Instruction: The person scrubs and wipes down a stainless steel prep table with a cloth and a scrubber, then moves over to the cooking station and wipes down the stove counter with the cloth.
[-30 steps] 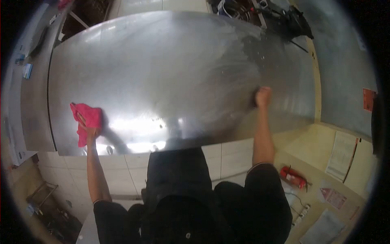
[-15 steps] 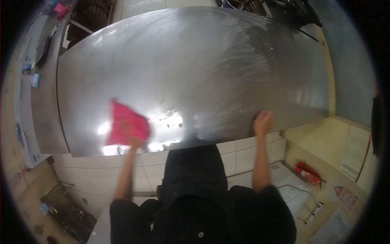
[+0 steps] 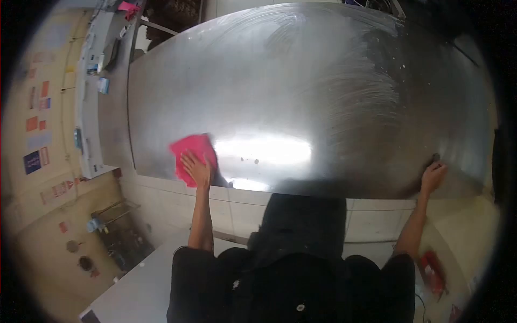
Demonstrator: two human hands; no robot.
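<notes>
One left hand (image 3: 198,171) (bare) rests on one pink cloth (image 3: 201,146).

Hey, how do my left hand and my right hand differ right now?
Your left hand is spread out, while your right hand is curled. The left lies on a bright pink cloth; the right has a small dark thing at its fingertips, too small to identify. The left is toward the table's left end, the right toward its right end. Both are bare and near the close edge of the metal table.

Wall papers (image 3: 32,162) show print too small to read.
</notes>
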